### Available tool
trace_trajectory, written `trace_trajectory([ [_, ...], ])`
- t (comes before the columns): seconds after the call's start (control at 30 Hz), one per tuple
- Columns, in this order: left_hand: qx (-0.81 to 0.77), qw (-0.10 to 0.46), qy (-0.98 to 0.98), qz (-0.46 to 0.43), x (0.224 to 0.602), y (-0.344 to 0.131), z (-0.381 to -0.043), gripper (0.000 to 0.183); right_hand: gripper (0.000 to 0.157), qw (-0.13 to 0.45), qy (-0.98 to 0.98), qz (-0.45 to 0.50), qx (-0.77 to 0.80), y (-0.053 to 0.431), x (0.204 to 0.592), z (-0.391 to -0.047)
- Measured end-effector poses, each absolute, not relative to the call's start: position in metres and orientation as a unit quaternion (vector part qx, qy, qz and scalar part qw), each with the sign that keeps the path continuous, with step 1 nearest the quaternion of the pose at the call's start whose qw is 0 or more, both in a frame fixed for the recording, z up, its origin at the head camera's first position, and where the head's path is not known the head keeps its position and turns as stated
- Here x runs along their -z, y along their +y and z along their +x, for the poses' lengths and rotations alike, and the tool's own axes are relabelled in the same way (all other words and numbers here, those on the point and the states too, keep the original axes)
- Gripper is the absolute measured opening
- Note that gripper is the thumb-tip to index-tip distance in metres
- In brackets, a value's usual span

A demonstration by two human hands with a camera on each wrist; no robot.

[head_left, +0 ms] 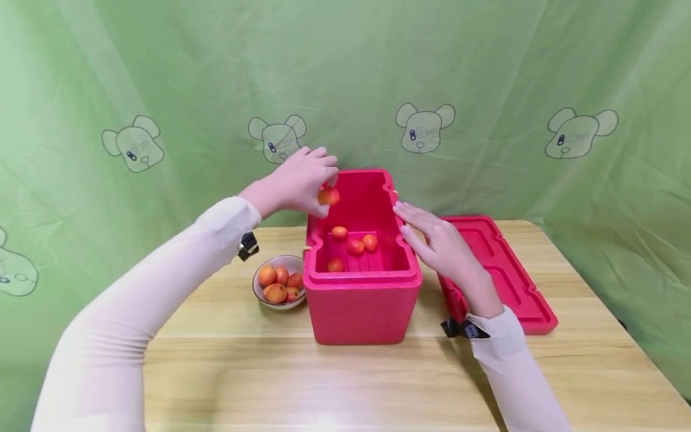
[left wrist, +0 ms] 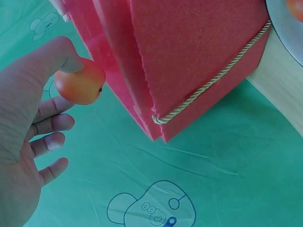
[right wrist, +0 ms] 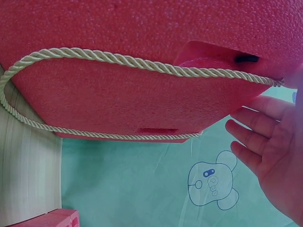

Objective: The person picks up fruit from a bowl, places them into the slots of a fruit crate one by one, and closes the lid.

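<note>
Left hand (head_left: 302,180) pinching an orange-red fruit (head_left: 329,196) over a red foam box (head_left: 360,312), right hand (head_left: 448,247), fingers outstretched, touching its right rim

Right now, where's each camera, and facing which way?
Head: head-worn, looking forward and down at the red box; left hand and right hand show.
Left wrist: worn there, facing the box's side; left hand pinches a fruit.
Right wrist: worn there, facing the box's rope; right hand shows.
Head and left wrist share that fruit.
</note>
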State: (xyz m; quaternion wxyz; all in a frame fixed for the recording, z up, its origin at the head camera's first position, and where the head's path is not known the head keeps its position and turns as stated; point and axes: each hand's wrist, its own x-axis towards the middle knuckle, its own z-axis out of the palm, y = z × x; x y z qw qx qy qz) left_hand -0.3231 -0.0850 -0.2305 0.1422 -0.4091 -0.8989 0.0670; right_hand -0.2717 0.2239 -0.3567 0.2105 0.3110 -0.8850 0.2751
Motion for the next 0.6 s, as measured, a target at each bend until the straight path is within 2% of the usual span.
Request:
trace_trajectory([
  [0.33,-0.064,0.142,-0.896,-0.416,0.2363,-0.0815,-0.32,0.03,0.057,0.199,-0.889,0.306,-0.277,0.2238,0.3571,-0.2681],
  [0.6,-0.059,0.152,-0.888,-0.43,0.232,-0.0763,-0.3209,0.027,0.055,0.212,-0.886,0.309,-0.274,0.2241,0.3557,-0.2695],
])
